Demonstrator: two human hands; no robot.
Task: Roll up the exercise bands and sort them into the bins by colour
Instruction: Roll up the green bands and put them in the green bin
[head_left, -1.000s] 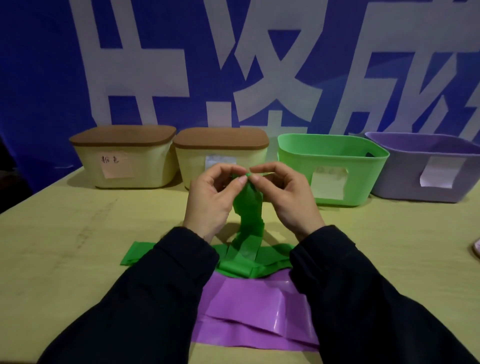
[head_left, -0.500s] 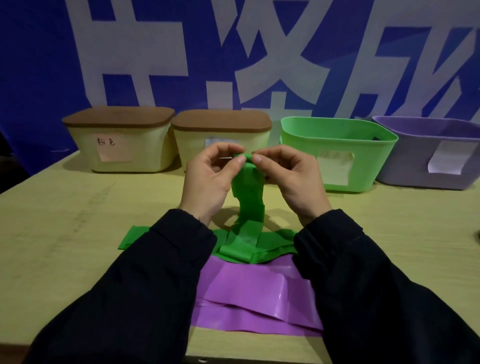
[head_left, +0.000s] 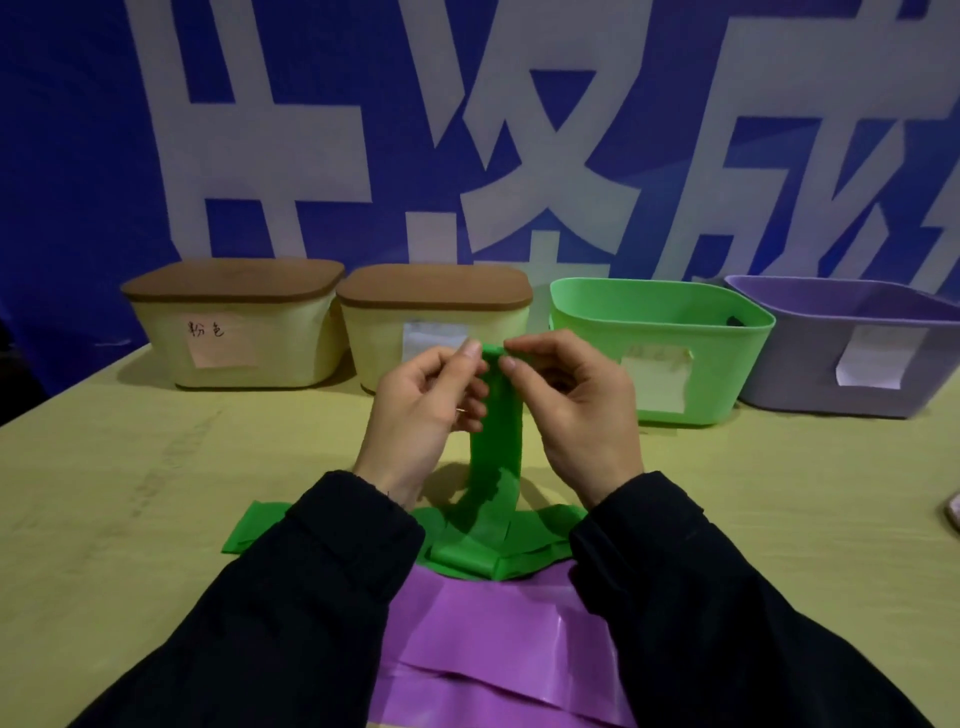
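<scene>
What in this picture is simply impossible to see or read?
Head view only:
- Insides of the two lidded cream bins: brown lids cover them.
- Purple bin: right edge cuts it off.
- Label on green bin: writing too faint.
- Purple band: sleeves and bottom edge hide its ends.
- Object at far right: cut off.

both hands pinching green band (head_left: 494, 415) upright

Dim, bluish light; soft shadows under bins; wide-angle bending at edges (corners darker); slight blur.
</scene>
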